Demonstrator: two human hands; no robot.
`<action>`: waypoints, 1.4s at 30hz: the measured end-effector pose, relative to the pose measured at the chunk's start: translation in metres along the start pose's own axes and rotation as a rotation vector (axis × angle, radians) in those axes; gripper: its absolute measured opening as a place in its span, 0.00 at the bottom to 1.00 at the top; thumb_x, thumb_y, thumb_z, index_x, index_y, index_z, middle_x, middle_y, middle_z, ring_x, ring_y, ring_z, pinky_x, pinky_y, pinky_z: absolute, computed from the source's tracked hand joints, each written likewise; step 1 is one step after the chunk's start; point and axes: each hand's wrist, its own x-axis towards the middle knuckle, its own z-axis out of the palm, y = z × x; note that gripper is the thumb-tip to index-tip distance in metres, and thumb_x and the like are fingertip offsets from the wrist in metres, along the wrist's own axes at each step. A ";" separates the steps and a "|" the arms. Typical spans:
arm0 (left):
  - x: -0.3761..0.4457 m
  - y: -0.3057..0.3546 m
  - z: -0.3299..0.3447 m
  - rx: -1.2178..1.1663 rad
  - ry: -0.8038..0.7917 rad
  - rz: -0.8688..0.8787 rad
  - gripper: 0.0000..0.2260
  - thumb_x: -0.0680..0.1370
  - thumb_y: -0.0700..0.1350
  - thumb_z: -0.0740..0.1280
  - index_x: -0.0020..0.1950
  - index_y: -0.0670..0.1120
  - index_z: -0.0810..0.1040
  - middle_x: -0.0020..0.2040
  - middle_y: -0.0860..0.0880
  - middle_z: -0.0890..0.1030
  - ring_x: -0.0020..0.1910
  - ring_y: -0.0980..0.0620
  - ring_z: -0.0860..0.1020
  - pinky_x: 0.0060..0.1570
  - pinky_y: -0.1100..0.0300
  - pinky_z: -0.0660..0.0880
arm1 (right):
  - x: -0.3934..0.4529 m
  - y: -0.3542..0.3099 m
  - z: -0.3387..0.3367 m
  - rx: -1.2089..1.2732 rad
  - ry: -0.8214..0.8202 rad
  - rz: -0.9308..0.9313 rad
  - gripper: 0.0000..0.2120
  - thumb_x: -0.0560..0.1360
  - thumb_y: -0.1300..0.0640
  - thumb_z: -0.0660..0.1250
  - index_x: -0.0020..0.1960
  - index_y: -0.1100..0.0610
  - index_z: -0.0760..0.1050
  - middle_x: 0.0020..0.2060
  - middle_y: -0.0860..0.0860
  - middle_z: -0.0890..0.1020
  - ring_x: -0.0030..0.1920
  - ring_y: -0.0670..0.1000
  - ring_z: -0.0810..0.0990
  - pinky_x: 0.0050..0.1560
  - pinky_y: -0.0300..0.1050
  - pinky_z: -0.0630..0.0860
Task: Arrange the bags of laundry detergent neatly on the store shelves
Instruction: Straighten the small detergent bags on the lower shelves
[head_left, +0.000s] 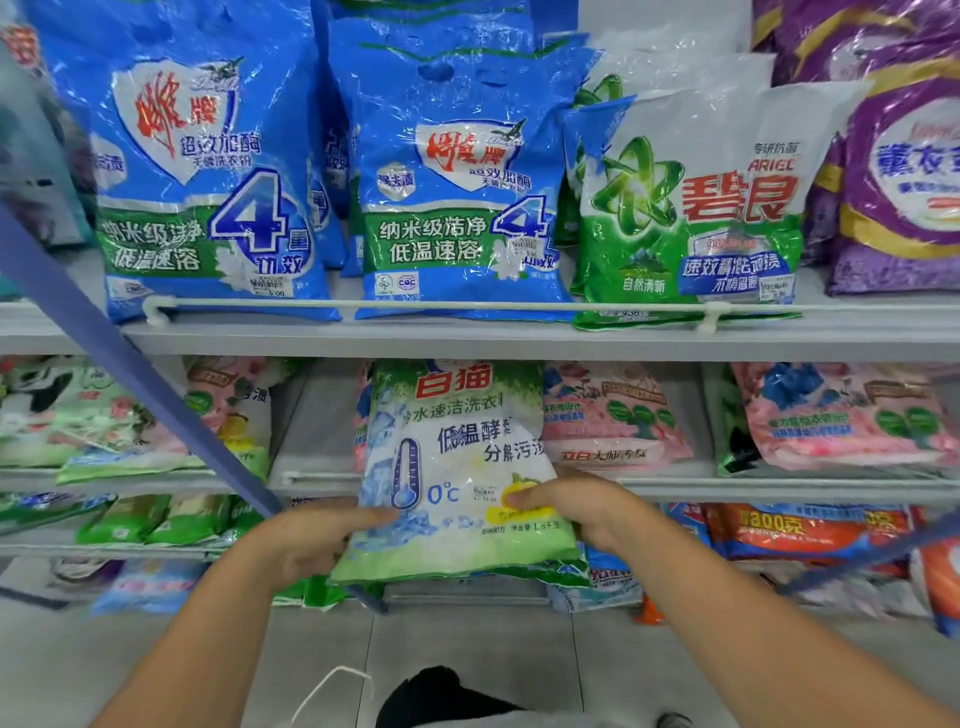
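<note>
One white-and-green detergent bag held upright in front of middle shelf, lower half gripped from both sides. Left hand: thumb laid across bag front, fingers curled behind. Right hand: thumb pressed on yellow patch, fingers wrapped round edge. Top shelf: two blue bags fronted, one green Ariel bag, one purple bag. Two pink bags noted right of held bag.

Blue diagonal strap, grey floor tiles, white cord
</note>
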 end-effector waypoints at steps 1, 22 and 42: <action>0.002 0.002 0.001 -0.045 0.011 0.017 0.41 0.66 0.63 0.79 0.75 0.51 0.71 0.74 0.52 0.71 0.75 0.47 0.67 0.73 0.49 0.63 | -0.005 0.001 0.001 0.043 -0.044 0.004 0.19 0.71 0.60 0.78 0.60 0.59 0.80 0.54 0.54 0.86 0.53 0.55 0.85 0.57 0.51 0.81; 0.008 0.018 0.031 -0.421 0.008 0.163 0.28 0.70 0.59 0.77 0.66 0.49 0.78 0.63 0.43 0.82 0.61 0.43 0.81 0.65 0.42 0.73 | -0.001 -0.012 0.014 0.244 0.023 -0.065 0.27 0.71 0.60 0.77 0.67 0.58 0.75 0.57 0.61 0.84 0.57 0.62 0.83 0.62 0.66 0.76; -0.083 -0.028 0.108 -0.540 0.246 0.424 0.22 0.73 0.47 0.75 0.65 0.48 0.75 0.52 0.44 0.87 0.49 0.43 0.86 0.49 0.47 0.81 | -0.082 0.031 0.012 0.346 -0.004 -0.229 0.26 0.69 0.52 0.78 0.65 0.54 0.77 0.53 0.54 0.87 0.54 0.56 0.85 0.57 0.58 0.81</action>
